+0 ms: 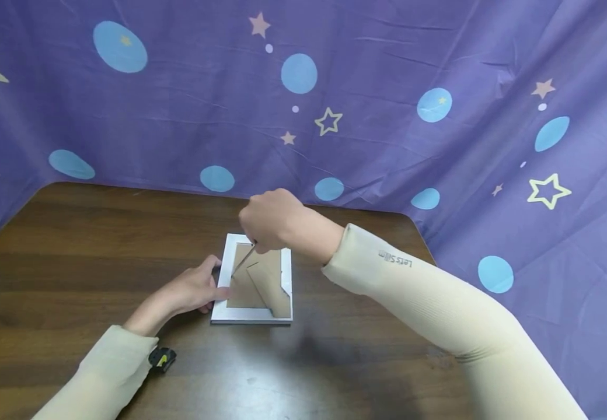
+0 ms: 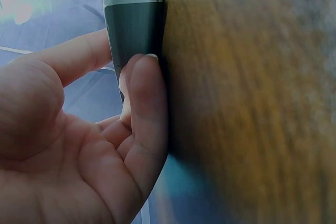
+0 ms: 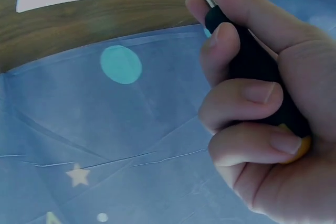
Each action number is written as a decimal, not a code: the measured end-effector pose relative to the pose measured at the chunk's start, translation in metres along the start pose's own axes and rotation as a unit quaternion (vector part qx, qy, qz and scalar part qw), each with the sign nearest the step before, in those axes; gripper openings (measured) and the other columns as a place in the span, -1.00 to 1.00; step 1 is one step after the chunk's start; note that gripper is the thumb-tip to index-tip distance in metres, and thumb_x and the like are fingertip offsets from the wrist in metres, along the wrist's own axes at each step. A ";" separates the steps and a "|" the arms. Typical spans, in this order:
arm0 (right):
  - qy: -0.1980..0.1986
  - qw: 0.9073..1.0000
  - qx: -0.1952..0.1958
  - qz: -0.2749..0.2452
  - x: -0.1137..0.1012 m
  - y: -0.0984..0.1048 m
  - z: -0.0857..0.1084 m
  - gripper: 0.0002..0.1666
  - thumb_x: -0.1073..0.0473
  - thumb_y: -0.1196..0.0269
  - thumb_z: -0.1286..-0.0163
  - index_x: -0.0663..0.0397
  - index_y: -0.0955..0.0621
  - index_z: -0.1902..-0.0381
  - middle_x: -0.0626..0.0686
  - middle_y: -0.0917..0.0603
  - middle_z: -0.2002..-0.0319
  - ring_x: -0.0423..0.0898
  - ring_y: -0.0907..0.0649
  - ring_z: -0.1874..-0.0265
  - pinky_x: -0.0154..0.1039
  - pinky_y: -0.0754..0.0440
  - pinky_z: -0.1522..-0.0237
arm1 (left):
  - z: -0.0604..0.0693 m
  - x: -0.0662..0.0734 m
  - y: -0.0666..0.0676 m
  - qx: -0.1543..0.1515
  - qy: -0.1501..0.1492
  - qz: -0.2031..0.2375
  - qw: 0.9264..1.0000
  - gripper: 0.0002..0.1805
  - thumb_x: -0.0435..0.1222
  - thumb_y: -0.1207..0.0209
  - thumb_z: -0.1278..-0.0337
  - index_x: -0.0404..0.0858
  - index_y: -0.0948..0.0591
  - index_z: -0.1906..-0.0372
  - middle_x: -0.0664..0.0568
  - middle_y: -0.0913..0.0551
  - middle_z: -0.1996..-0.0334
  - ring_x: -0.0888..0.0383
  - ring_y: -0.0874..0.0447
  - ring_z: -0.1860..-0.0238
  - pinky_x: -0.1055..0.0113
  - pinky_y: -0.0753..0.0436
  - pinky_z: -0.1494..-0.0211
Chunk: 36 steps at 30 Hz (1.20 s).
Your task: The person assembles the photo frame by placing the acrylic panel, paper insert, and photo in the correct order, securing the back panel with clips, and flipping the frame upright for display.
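Observation:
A white picture frame (image 1: 240, 315) lies back side up on the table, with a brown backing board (image 1: 244, 293) and a stand leg (image 1: 269, 281) inside its border. My left hand (image 1: 192, 288) grips the frame's left edge, thumb on top and fingers against the side. In the left wrist view a fingertip touches the frame's side wall (image 2: 134, 27). My right hand (image 1: 274, 220) is above the frame's far part, its fingers wrapped round a screwdriver with a black and yellow handle (image 3: 254, 64). The screwdriver's metal shaft (image 1: 244, 260) slants down to the backing's left inner edge.
The brown wooden table (image 1: 98, 245) stretches around the frame. A purple curtain (image 1: 177, 105) with stars and blue dots hangs behind the table and along its sides. A small black device (image 1: 162, 359) sits at the left sleeve's cuff.

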State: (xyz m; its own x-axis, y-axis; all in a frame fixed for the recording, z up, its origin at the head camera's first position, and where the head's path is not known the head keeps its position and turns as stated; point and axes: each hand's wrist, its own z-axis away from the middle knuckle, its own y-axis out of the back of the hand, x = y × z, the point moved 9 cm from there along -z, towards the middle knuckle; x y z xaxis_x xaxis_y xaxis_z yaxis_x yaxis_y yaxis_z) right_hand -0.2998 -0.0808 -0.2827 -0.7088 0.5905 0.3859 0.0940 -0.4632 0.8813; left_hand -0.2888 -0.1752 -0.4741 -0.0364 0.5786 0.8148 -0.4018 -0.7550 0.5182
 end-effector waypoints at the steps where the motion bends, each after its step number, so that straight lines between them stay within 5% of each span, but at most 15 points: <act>1: -0.005 1.000 -0.009 0.007 -0.002 0.002 -0.003 -0.89 0.10 -0.42 -0.34 -0.25 -0.73 0.40 -0.22 -0.67 0.36 -0.22 -0.54 0.39 -0.18 -0.75 0.20 | 0.000 -0.001 0.000 -0.001 0.001 0.000 1.000 -0.26 -0.21 -0.37 -0.37 -0.43 -0.24 -0.41 -0.17 -0.62 0.36 0.00 -0.64 0.40 0.16 -0.77 0.33; 5: -0.021 0.998 -0.039 0.039 -0.012 0.010 -0.015 -0.95 0.11 -0.38 -0.37 -0.23 -0.70 0.26 -0.18 -0.61 0.27 -0.21 -0.49 0.35 -0.17 -0.77 0.15 | -0.001 -0.001 0.000 -0.009 0.000 0.002 1.000 -0.25 -0.21 -0.36 -0.39 -0.43 -0.21 -0.42 -0.18 -0.65 0.33 -0.01 -0.66 0.37 0.13 -0.78 0.32; 11: -0.026 0.994 -0.069 0.078 -0.023 0.019 -0.022 -0.75 0.14 -0.33 -0.38 -0.26 -0.73 0.01 -0.18 -0.63 0.13 -0.22 -0.49 0.31 -0.25 -0.75 0.18 | -0.003 0.001 0.000 -0.010 -0.006 0.003 1.000 -0.23 -0.20 -0.37 -0.40 -0.44 -0.19 -0.43 -0.19 -0.63 0.34 -0.01 -0.66 0.38 0.12 -0.79 0.32; 19: -0.014 0.994 -0.078 0.070 -0.024 0.016 -0.027 -0.76 0.14 -0.37 -0.35 -0.23 -0.73 0.04 -0.15 -0.63 0.11 -0.19 -0.54 0.24 -0.16 -0.78 0.13 | -0.002 0.001 -0.001 -0.009 0.002 0.005 1.000 -0.22 -0.22 -0.37 -0.38 -0.46 -0.18 -0.42 -0.20 -0.62 0.34 -0.01 -0.67 0.39 0.13 -0.79 0.33; 25: 0.009 0.998 -0.057 0.026 -0.016 0.004 -0.019 -0.97 0.09 -0.37 -0.41 -0.19 -0.70 0.21 -0.15 -0.63 0.23 -0.17 -0.52 0.30 -0.15 -0.75 0.12 | 0.000 0.000 -0.001 -0.004 -0.001 0.010 1.000 -0.26 -0.23 -0.37 -0.37 -0.43 -0.22 -0.39 -0.19 -0.63 0.34 -0.01 -0.67 0.39 0.14 -0.79 0.34; 30: -0.001 0.998 -0.050 -0.035 -0.001 -0.011 -0.009 -0.76 -0.14 -0.29 -0.53 -0.17 -0.75 0.18 -0.13 -0.70 0.19 -0.13 -0.64 0.23 -0.06 -0.75 0.02 | 0.001 0.001 -0.001 0.002 -0.005 0.009 1.000 -0.29 -0.22 -0.38 -0.34 -0.42 -0.26 -0.36 -0.18 -0.63 0.35 0.00 -0.66 0.41 0.14 -0.78 0.36; 36: -0.001 0.994 -0.056 -0.099 0.013 -0.027 -0.001 -0.70 -0.08 -0.22 -0.58 -0.19 -0.72 0.37 -0.15 -0.70 0.28 -0.14 -0.66 0.28 -0.12 -0.70 0.13 | -0.001 -0.001 -0.001 0.006 0.009 -0.001 1.000 -0.25 -0.22 -0.38 -0.35 -0.43 -0.24 -0.41 -0.17 -0.60 0.35 0.01 -0.64 0.40 0.17 -0.77 0.35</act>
State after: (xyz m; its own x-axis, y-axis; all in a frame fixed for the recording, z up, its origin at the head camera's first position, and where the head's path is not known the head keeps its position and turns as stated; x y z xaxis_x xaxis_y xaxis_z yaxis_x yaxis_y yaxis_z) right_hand -0.3125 -0.0617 -0.3019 -0.7047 0.6781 0.2087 -0.1255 -0.4086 0.9040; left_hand -0.2890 -0.1747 -0.4758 -0.0521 0.5858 0.8088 -0.3905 -0.7574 0.5233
